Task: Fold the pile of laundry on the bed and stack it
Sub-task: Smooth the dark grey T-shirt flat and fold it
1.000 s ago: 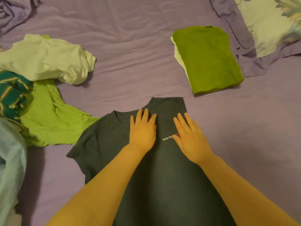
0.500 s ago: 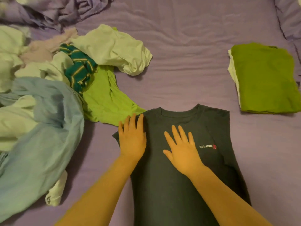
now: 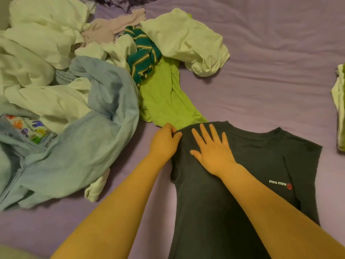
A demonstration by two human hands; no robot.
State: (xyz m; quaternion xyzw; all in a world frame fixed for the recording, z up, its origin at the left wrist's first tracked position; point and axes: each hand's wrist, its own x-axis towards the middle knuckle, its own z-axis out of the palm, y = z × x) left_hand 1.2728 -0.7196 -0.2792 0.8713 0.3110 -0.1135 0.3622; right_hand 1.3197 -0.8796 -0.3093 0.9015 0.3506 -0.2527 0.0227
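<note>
A dark grey T-shirt [image 3: 261, 165] with a small white logo lies face up on the purple bed, both sleeves tucked in. My left hand [image 3: 165, 142] pinches its folded left shoulder edge with curled fingers. On the shirt's upper left chest my right hand [image 3: 211, 148] presses flat, fingers spread. The unfolded pile sits to the left: a pale blue garment [image 3: 84, 139], white pieces [image 3: 37, 53], a green striped piece [image 3: 143, 57] and a lime green top [image 3: 162, 98]. The folded stack [image 3: 338, 101] shows only its edge at the far right.
The purple sheet [image 3: 270, 62] stretches wrinkled behind and to the right of the shirt. A white crumpled shirt [image 3: 186, 42] lies at the pile's right end. A small white piece [image 3: 96, 187] pokes out under the blue garment.
The view has swung left, so the folded green stack has slid nearly out of frame. My left hand went from flat to pinching the shirt's left shoulder; my right hand moved left with it.
</note>
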